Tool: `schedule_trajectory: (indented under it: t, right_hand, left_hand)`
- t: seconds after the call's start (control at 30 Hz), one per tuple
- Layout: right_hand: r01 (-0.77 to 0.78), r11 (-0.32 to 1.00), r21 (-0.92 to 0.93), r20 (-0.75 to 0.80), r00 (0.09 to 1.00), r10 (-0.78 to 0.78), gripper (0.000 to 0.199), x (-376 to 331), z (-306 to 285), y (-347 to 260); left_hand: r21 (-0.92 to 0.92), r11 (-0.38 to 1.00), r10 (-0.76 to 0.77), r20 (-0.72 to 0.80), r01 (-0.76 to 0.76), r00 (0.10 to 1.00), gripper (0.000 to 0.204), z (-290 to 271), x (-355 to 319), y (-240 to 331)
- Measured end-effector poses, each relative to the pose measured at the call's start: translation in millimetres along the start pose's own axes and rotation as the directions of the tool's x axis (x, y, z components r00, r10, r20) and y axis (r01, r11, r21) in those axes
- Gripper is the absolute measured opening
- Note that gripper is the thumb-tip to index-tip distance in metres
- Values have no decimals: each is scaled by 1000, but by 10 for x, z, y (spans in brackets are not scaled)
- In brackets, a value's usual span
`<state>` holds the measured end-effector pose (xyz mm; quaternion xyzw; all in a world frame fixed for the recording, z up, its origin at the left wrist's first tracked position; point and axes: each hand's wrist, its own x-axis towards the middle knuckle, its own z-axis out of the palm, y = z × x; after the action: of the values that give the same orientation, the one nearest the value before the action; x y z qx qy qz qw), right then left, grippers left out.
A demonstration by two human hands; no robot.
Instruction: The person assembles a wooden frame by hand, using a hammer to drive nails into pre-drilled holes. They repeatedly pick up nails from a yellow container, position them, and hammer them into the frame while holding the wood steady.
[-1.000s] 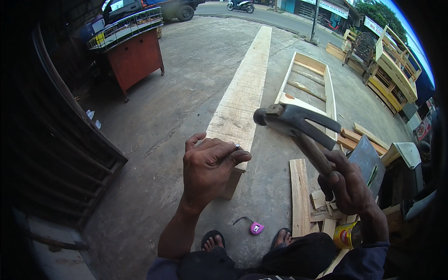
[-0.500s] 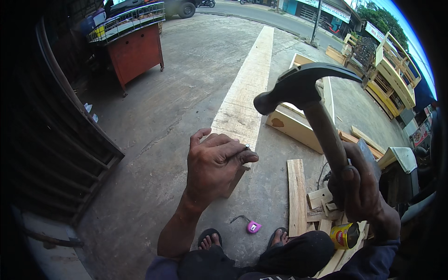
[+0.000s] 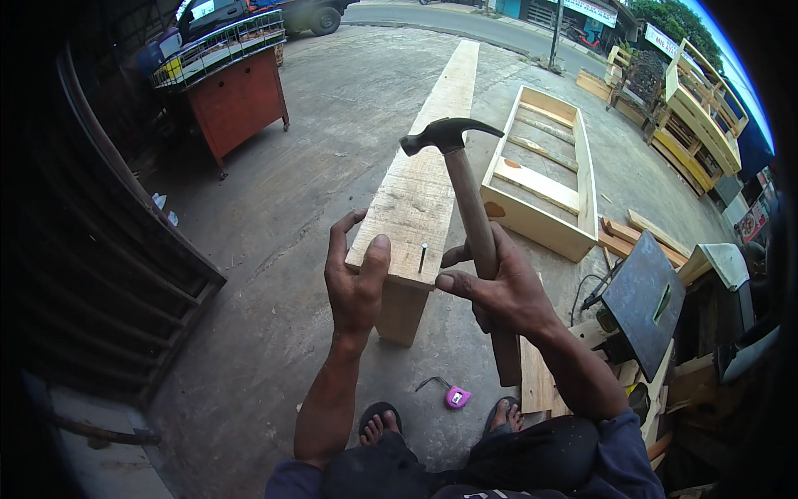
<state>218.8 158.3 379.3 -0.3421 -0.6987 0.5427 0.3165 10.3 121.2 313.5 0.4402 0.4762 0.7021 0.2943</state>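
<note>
A long pale board (image 3: 411,204) stretches away from me, with an upright wooden piece (image 3: 403,316) beneath its near end. From the board's top near that end stands a nail (image 3: 422,259), head up and slightly tilted. My left hand (image 3: 357,279) grips the board's left edge, thumb on top and fingers along the side. On the other side, my right hand (image 3: 515,287) is closed round the wooden handle of a claw hammer (image 3: 471,200). Its thumb and a fingertip reach to the board's right corner. The dark hammer head is raised above the board.
A pink tape measure (image 3: 456,397) lies on the concrete between my feet. To the right are a slatted wooden frame (image 3: 532,214), a dark table-saw top (image 3: 644,299) and scrap wood. A red cart (image 3: 241,104) and metal gate (image 3: 108,249) stand left.
My left hand has left the nail, which now stands by itself, and has moved to the board's left edge. My right hand has brought the hammer left and down beside the board.
</note>
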Motion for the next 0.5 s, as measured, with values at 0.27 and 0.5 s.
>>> schedule_trajectory:
  t: [0.27,0.5]
  right_hand:
    - [-171,973,153,35,985,168,56,149,134,49]
    - [-76,983,169,33,997,72,53,146,114,120]
  left_hand:
    - [72,988,142,-145,-133,979,48,70,13,-70]
    - [99,983,170,-134,-158,976,48,57,7,-83]
